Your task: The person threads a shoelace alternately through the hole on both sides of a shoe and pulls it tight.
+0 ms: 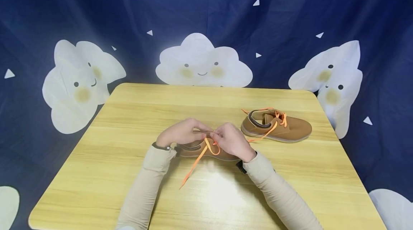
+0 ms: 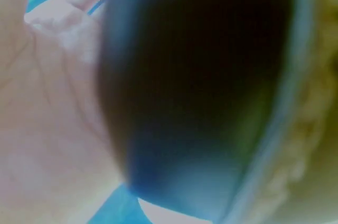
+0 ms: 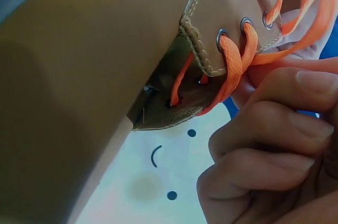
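Note:
A brown shoe (image 1: pixel 227 156) stands on the table with its toe to the right, partly hidden under both hands. Its orange shoelace (image 1: pixel 196 165) runs through metal eyelets and forms a loop over the tongue, and one loose end trails toward the front. From the left, the left hand (image 1: pixel 182 132) reaches over the shoe and pinches the shoelace between thumb and index finger. Opposite it, the right hand (image 1: pixel 233 142) also pinches the shoelace, fingertips close to the left ones. In the right wrist view, the right hand (image 3: pixel 269 145) has curled fingers beside the eyelets.
A second brown shoe (image 1: pixel 298 128) with orange laces lies behind and to the right, toe pointing right. Both rest on a pale wooden table (image 1: pixel 96 172) with rounded corners. A dark blue curtain (image 1: pixel 135 4) with smiling clouds hangs behind it. A blurred dark shape fills the left wrist view.

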Demonstrator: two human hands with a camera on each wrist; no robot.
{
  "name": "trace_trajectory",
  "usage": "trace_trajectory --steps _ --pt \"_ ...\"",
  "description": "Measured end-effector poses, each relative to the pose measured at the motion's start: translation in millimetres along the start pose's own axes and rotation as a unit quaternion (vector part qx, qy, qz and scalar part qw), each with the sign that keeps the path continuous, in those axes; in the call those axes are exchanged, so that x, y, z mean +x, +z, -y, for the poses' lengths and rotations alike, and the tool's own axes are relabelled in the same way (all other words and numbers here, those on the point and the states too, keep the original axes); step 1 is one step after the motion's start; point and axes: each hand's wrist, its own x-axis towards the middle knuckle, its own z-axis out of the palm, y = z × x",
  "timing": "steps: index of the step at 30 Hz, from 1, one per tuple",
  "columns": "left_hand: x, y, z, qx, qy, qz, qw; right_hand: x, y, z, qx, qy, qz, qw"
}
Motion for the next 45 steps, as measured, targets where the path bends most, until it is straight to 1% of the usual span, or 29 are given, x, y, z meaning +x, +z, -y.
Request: trace_trajectory --steps 3,7,11,13,16,19,20,22,24,26,28,29,31,34,37,43,45 --pt "-1.1 -0.8 0.2 -0.022 -0.007 0.012 0.9997 -0.8 1 2 -0.023 -0.006 -0.006 0.9997" --pt "-1.5 -0.7 1.8 -0.053 -0.022 0.018 0.9982 -0.9 2 2 -0.041 -0.012 -0.009 0.9991" --pt "-0.6 0.1 4.3 -0.067 -0.027 0.008 0.9973 -0.1 -2 0 -0.030 -0.028 0.006 0.9991" --pt "0.2 0.2 4.9 -0.070 -0.030 -0.001 0.9971 0.1 -7 -1 -0.017 -0.043 0.020 0.9988" --pt "1.7 0.1 4.8 -0.078 -0.037 -0.014 0.9962 -0.4 -20 -4 -0.006 -0.061 0.031 0.9977" --pt "3.0 0.7 5.2 -0.085 -0.045 -0.024 0.9951 -1.9 -37 -9 -0.029 -0.065 0.048 0.9963" --pt "3.3 1.0 4.9 -0.087 -0.048 -0.027 0.9947 -2.6 -42 -11 -0.040 -0.063 0.061 0.9953" --pt "3.5 1.5 4.0 -0.093 -0.053 -0.032 0.9937 -5.1 -50 -15 -0.074 -0.046 0.094 0.9918" --pt "3.4 1.6 2.4 -0.100 -0.059 -0.037 0.9926 -7.7 -55 -18 -0.114 -0.020 0.127 0.9851" --pt "2.9 1.0 0.2 -0.113 -0.062 -0.045 0.9907 -9.6 -55 -20 -0.151 0.010 0.158 0.9756" --pt "2.3 0.1 -2.1 -0.121 -0.062 -0.054 0.9892 -10.0 -52 -22 -0.182 0.036 0.176 0.9667" --pt "2.0 -0.6 -3.2 -0.126 -0.061 -0.060 0.9884 -9.3 -50 -23 -0.195 0.044 0.185 0.9622" --pt "0.9 -2.1 -5.9 -0.136 -0.056 -0.071 0.9865 -7.7 -46 -23 -0.210 0.056 0.195 0.9564" --pt "-1.3 -4.7 -10.5 -0.149 -0.049 -0.093 0.9833 -6.2 -41 -23 -0.222 0.067 0.197 0.9526" --pt "-3.9 -7.2 -15.3 -0.167 -0.037 -0.116 0.9784 -5.6 -38 -23 -0.221 0.076 0.192 0.9533" --pt "-7.3 -10.3 -22.5 -0.204 -0.015 -0.151 0.9672 -5.2 -38 -22 -0.219 0.085 0.187 0.9538" --pt "-9.6 -11.8 -24.9 -0.218 -0.002 -0.168 0.9613 -5.0 -38 -22 -0.218 0.085 0.187 0.9541"
